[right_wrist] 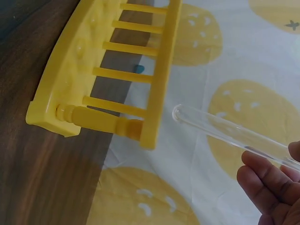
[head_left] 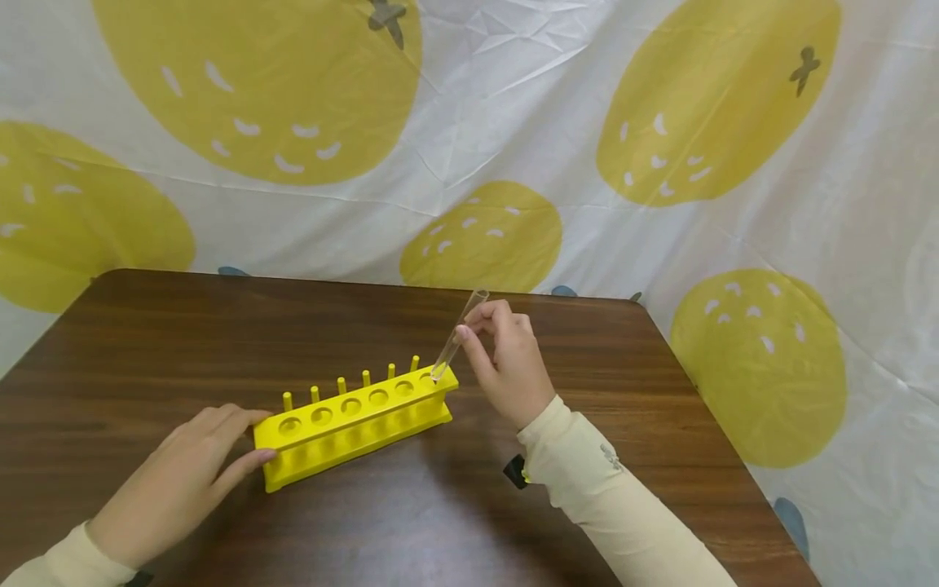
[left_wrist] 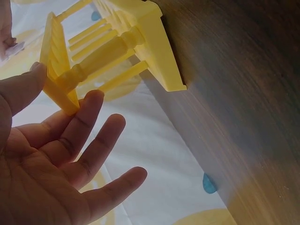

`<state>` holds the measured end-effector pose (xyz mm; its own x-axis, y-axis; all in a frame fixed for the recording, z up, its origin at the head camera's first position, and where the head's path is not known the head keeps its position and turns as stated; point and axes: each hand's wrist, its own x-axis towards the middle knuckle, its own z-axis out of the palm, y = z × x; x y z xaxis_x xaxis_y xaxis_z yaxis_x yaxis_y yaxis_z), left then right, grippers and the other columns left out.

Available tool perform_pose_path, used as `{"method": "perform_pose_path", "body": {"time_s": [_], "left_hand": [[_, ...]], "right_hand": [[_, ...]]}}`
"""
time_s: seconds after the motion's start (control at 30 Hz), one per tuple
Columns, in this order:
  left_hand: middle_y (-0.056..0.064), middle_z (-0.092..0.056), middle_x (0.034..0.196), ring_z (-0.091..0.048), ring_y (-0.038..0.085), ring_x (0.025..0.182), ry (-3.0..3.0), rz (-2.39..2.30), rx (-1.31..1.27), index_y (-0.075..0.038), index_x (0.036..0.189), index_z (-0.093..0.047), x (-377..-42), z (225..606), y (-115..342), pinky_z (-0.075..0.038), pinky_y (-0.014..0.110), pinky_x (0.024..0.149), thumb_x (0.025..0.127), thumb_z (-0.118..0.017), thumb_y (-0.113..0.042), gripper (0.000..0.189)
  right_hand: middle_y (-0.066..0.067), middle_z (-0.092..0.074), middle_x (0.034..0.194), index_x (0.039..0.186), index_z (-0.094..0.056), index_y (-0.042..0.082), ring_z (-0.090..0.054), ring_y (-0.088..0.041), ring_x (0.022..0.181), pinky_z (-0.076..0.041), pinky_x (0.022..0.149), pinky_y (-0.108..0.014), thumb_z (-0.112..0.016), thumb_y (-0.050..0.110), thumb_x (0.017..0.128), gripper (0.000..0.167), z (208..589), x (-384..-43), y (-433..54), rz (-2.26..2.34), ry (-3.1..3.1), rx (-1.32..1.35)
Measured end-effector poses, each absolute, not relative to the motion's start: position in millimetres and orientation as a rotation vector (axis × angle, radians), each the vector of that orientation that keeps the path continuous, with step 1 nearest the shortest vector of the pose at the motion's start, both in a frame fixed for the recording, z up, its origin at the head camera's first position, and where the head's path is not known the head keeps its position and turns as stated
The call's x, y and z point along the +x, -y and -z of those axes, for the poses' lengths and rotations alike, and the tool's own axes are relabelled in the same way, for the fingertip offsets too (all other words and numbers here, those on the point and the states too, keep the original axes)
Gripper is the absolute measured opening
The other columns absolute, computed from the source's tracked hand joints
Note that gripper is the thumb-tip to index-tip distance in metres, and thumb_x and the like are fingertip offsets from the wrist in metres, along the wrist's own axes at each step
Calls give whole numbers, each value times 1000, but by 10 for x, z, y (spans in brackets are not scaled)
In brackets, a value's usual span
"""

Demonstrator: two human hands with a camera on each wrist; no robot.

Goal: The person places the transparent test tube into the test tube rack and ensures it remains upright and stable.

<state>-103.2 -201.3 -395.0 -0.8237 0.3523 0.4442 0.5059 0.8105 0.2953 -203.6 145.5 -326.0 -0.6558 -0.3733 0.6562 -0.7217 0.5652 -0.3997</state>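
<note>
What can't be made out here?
Head: rightmost hole of the yellow rack, partly behind the test tube.
Head: right sleeve's mark, too small to read.
Right wrist: test tube's mouth, cut off by right edge.
Left wrist: most of the right hand, cut off by left edge.

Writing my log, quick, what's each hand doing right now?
Left hand: pinching one end of the yellow rack.
Right hand: holding the clear tube, tilted.

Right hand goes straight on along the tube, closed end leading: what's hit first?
Probably the rack: the tube in the right hand slants down at its top plate, by the end hole. Whether it enters the hole or strikes the rim, I can't tell.
</note>
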Motion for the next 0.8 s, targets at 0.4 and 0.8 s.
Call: {"method": "perform_pose_path", "body": {"time_s": [0.4, 0.8], "left_hand": [[-1, -68, 106, -61, 21, 93, 2608, 576, -655, -7, 120, -68, -1028, 3950, 2023, -52, 51, 79, 85, -84, -16, 39], [1, -68, 107, -63, 23, 95, 2621, 584, -640, -6, 119, -68, -1023, 3927, 2011, -53, 54, 82, 86, -84, -16, 39]], "right_hand": [[-12, -71, 98, 109, -53, -1, -70, -26, 90, -40, 90, -47, -66, 8, 102, 17, 3322, -2066, -1409, -889, 2308, 899], [-10, -71, 97, 108, -57, 0, -68, -24, 86, -41, 92, -47, -69, 8, 100, 17, 3383, -2077, -1410, -862, 2318, 905]]}}
